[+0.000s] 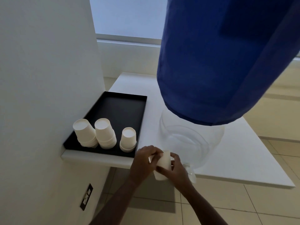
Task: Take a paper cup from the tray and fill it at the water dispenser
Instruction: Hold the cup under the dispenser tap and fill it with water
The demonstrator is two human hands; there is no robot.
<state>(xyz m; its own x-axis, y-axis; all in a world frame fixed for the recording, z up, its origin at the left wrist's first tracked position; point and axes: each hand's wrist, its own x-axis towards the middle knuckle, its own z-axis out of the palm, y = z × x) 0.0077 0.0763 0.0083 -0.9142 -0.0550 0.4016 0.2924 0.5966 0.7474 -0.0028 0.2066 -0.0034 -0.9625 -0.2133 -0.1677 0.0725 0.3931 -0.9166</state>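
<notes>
Both grips are on one cup [162, 164]: the left hand [142, 161] wraps its fingers over the cup's upper left side, and the right hand [177, 169] clamps it from the right and below. The cup is tilted, held in the air just off the front edge of the counter [235, 159], touching nothing but the two hands. Whether it is a single cup or two nested ones being pulled apart cannot be told.

Going from the left: the tray [123, 109] sits against the wall on the counter, with three upside-down stacks at its near end, the left stack [85, 133], the middle stack [105, 134] and the right stack [128, 139]. The rest of the tray is bare. The held cup is just beyond the tray's near right corner, well clear of the stacks.

To the right stands the dispenser [191, 140], a clear vessel with a blue cover [219, 62] over its upper part. Its tap [191, 173] hangs at the counter edge, just beside the right hand.

By my reading, the first part is done: a cup is off the tray and in hand. Still left is to turn it mouth up, bring it under the tap and run the water. No water shows in the cup, though its mouth is hidden.
</notes>
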